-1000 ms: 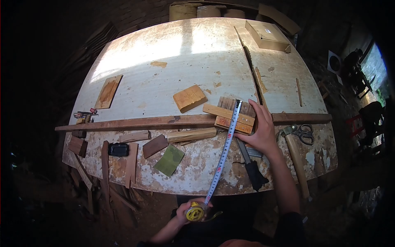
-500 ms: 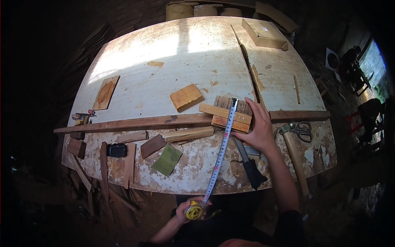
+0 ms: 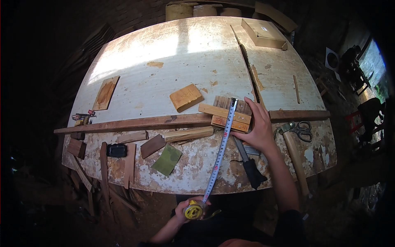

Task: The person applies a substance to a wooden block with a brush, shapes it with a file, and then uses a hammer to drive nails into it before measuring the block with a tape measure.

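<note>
In my left hand (image 3: 181, 210), below the table's near edge, is a yellow tape measure (image 3: 193, 210). Its blade (image 3: 219, 154) runs up and away, pulled out, and its metal end lies across the top of a wooden block (image 3: 243, 106). That block has a dark striped top, with a lighter strip of wood (image 3: 214, 109) across it. My right hand (image 3: 262, 129) grips the block's right side, fingers at the far corner and thumb at the near one. Beneath that hand lie a black-handled tool (image 3: 252, 173) and a metal piece partly hidden by the wrist.
A long wooden bar (image 3: 164, 122) crosses the worn table (image 3: 144, 94). A hammer (image 3: 297, 160) and scissors (image 3: 303, 132) lie at right. Around the left are wood offcuts, green sandpaper (image 3: 167, 159) and a black case (image 3: 117, 150). One loose block (image 3: 187, 98) and a cardboard box (image 3: 263, 33) sit farther back.
The tape measure case in my left hand has shifted very slightly to the left. My right hand and the block stay nearly where they were.
</note>
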`<action>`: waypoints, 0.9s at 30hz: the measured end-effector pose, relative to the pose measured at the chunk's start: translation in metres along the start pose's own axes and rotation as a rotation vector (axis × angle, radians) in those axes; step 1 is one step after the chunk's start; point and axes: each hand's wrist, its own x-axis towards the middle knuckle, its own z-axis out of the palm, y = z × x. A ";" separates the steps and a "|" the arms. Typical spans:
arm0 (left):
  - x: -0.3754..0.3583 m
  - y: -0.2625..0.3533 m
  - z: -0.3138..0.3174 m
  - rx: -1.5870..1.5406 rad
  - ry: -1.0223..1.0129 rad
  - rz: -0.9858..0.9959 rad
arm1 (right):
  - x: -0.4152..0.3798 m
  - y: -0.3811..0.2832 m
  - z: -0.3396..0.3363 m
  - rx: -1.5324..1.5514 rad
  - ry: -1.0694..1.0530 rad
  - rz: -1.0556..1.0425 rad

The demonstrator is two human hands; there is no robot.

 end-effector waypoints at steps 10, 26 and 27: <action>0.001 -0.003 -0.010 -0.078 -0.121 0.012 | 0.000 0.001 0.001 0.013 0.002 0.010; 0.001 0.005 0.000 0.035 -0.089 0.100 | -0.003 0.005 0.003 -0.031 0.009 0.021; 0.002 0.003 -0.002 0.042 -0.102 0.095 | -0.003 0.004 0.003 -0.031 0.004 0.026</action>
